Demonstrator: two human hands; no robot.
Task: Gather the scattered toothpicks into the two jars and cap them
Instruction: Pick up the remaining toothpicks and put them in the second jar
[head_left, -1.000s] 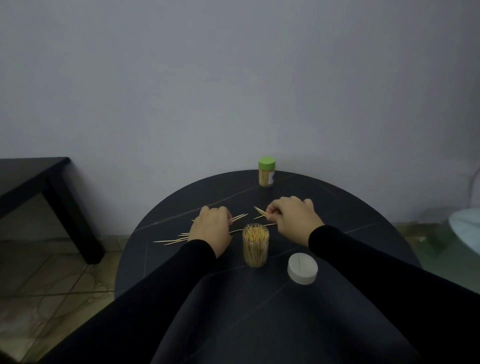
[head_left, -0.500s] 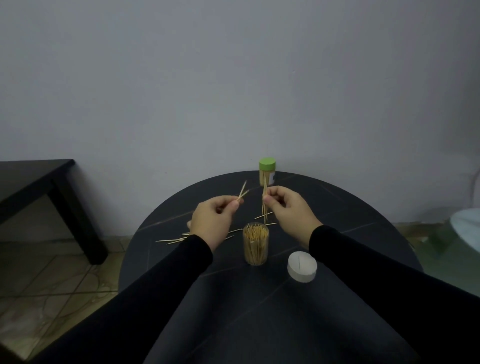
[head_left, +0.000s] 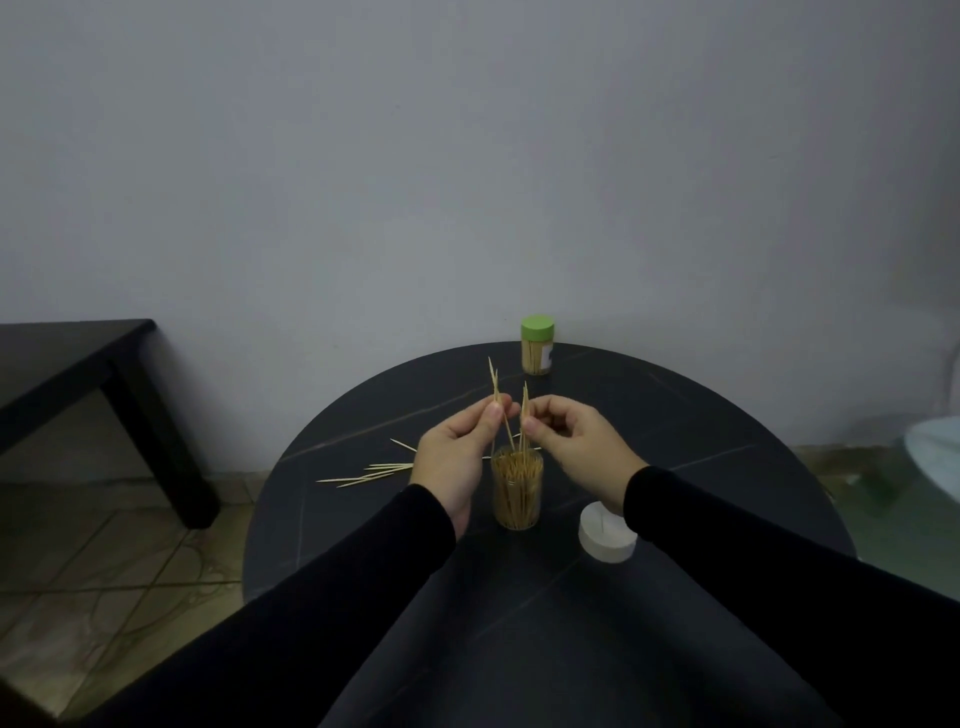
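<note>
I count two jars on my round dark surface (head_left: 675, 467): one open jar (head_left: 517, 491) packed with toothpicks near the middle, one green-capped jar (head_left: 537, 345) at the far edge. One loose white cap (head_left: 607, 532) lies beside the open jar. Two hands are up over it, the left hand (head_left: 457, 452) with about two toothpicks (head_left: 496, 395) in its grip, the right hand (head_left: 576, 441) with a couple more (head_left: 524, 410). Roughly half a dozen scattered toothpicks (head_left: 371, 473) lie left of the jar; the exact number is hard to tell.
</note>
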